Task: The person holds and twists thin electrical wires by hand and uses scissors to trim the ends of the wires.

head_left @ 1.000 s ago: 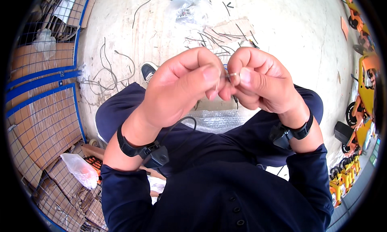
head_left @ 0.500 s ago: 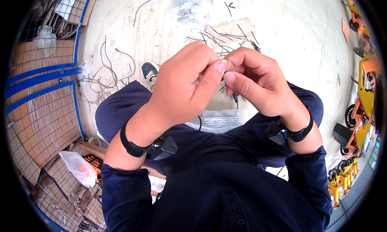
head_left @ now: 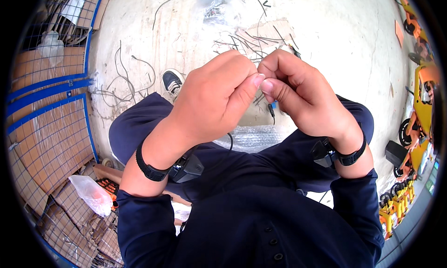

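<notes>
My left hand (head_left: 216, 98) is closed, its thumb pressed against the bent fingers. A thin black cable (head_left: 231, 141) comes out from under this hand and curves down toward my lap. Tip to tip with it, my right hand (head_left: 302, 93) pinches with thumb and forefinger. Whatever lies between the fingertips is too small and covered to make out. Just below the right fingers hangs a black cable end with a plug (head_left: 271, 111), and a small blue bit (head_left: 274, 104) shows beside it.
Cut black cable pieces (head_left: 253, 40) lie on a flat cardboard piece (head_left: 283, 27) beyond my hands. Farther off is a clear plastic bag (head_left: 219, 10). Looped cable (head_left: 128, 84) lies left, near a blue wire cage (head_left: 51, 88) of cardboard. Bubble wrap (head_left: 251, 138) lies between my legs; yellow-orange machines (head_left: 423, 95) stand right.
The fingertips of both hands have come closer together, and the right thumb has drawn in. The blue bit beside the hanging plug now shows. My arms have barely moved.
</notes>
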Action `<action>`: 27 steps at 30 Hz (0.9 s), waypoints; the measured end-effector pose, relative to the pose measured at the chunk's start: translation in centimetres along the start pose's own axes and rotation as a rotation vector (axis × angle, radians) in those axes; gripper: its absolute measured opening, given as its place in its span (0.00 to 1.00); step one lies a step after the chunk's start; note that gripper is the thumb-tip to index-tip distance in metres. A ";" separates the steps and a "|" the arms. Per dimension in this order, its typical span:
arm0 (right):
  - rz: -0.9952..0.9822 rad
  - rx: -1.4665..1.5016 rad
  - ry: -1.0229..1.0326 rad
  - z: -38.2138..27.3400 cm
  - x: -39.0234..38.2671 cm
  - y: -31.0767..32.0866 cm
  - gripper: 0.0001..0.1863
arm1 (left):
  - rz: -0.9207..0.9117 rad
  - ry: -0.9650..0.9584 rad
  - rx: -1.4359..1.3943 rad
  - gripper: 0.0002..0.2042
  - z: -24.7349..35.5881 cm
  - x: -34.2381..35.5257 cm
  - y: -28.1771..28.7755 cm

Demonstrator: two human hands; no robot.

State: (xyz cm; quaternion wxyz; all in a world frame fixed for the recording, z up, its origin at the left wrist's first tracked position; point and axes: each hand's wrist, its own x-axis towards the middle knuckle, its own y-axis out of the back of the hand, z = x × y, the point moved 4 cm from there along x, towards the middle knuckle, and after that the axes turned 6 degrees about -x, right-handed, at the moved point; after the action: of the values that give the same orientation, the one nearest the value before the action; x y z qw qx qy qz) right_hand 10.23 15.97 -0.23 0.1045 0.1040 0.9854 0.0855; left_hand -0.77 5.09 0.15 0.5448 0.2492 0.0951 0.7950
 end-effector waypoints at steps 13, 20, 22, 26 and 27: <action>-0.046 0.108 0.019 -0.6 -0.1 0.1 0.05 | -0.037 0.360 -0.533 0.08 -0.5 -0.8 0.0; -0.228 0.645 -0.020 -0.2 0.2 -0.3 0.07 | -0.011 0.424 -1.085 0.09 -0.3 -1.1 -0.7; -0.273 0.726 -0.004 -0.1 0.2 -0.5 0.07 | -0.021 0.364 -1.126 0.10 0.2 -0.8 -0.9; -0.287 0.775 0.033 -0.3 0.2 -0.9 0.07 | -0.042 0.316 -1.218 0.10 0.4 -1.0 -1.1; -0.291 0.785 0.034 -0.4 0.2 -0.9 0.07 | -0.039 0.303 -1.230 0.10 0.4 -1.1 -1.1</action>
State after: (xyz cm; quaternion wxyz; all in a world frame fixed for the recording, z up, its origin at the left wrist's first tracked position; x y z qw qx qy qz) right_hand 9.75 15.09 -0.11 0.0516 -0.0058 0.9492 -0.3105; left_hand 0.65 4.48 -0.27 0.5831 -0.2263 -0.2985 0.7208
